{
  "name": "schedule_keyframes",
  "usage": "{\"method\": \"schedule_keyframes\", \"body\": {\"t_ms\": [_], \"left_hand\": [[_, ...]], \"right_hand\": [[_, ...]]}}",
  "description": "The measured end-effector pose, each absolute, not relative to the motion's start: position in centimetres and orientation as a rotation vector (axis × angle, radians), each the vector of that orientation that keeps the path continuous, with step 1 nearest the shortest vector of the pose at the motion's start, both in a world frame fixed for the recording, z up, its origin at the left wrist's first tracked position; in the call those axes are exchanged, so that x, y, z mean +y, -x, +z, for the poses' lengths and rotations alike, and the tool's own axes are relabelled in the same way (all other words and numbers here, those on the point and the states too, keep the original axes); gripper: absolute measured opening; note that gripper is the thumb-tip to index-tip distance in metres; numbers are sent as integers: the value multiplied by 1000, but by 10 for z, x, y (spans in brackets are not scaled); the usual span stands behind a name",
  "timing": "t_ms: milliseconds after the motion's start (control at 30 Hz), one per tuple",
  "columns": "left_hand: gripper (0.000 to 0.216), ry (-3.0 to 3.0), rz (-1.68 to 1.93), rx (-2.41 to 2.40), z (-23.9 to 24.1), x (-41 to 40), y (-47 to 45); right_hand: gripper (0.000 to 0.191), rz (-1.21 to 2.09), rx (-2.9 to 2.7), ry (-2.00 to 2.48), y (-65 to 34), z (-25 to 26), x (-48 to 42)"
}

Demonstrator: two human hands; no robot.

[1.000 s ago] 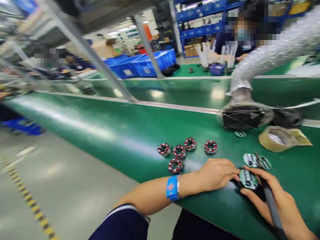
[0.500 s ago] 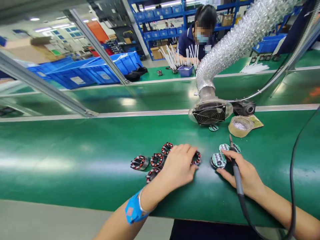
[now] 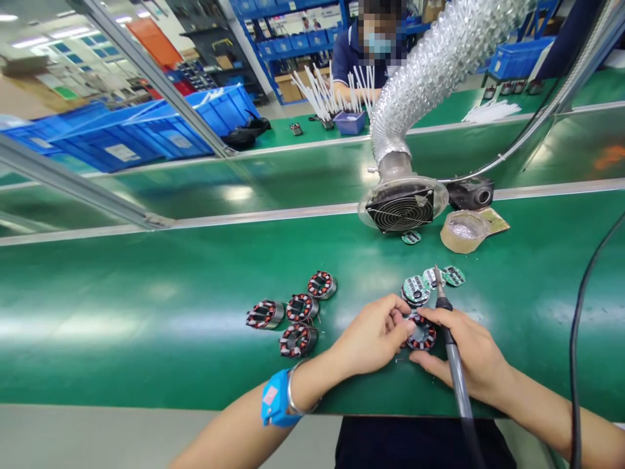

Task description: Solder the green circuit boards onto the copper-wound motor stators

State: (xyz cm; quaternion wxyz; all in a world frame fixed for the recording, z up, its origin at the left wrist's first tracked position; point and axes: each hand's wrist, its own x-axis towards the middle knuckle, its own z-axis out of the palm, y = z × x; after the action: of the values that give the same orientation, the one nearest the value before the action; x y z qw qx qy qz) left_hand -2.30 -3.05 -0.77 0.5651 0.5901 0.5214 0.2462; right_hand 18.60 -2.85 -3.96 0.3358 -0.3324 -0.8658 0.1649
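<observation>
A wire-wound motor stator (image 3: 426, 337) sits on the green bench between my hands. My left hand (image 3: 374, 335) is closed at its left edge, with thumb and curled fingers on the rim. My right hand (image 3: 471, 355) has its forefinger and thumb around the stator's right side. That same hand carries a soldering iron (image 3: 454, 368), its tip pointing up and away. Just behind the stator is another one topped by a round green circuit board (image 3: 416, 288). Two more round boards lie beside it, one a green circuit board (image 3: 454, 275).
Several wound stators (image 3: 299, 307) stand to the left. Behind are a fume extractor fan (image 3: 403, 210) on a foil duct, a tape roll (image 3: 461, 233) holding shiny bits, and a black soldering iron holder (image 3: 471, 194). A cable (image 3: 576, 312) hangs right. A co-worker (image 3: 349, 58) sits opposite.
My left hand has moved right, bringing a stator from the group over to my right hand. My right hand has let go of the board-topped stator, which now sits farther back.
</observation>
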Motion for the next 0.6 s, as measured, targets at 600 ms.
{"method": "schedule_keyframes", "body": {"t_ms": [600], "left_hand": [[33, -1366, 254, 1235, 5, -36, 24]], "right_hand": [[48, 550, -2238, 805, -197, -47, -21]]}}
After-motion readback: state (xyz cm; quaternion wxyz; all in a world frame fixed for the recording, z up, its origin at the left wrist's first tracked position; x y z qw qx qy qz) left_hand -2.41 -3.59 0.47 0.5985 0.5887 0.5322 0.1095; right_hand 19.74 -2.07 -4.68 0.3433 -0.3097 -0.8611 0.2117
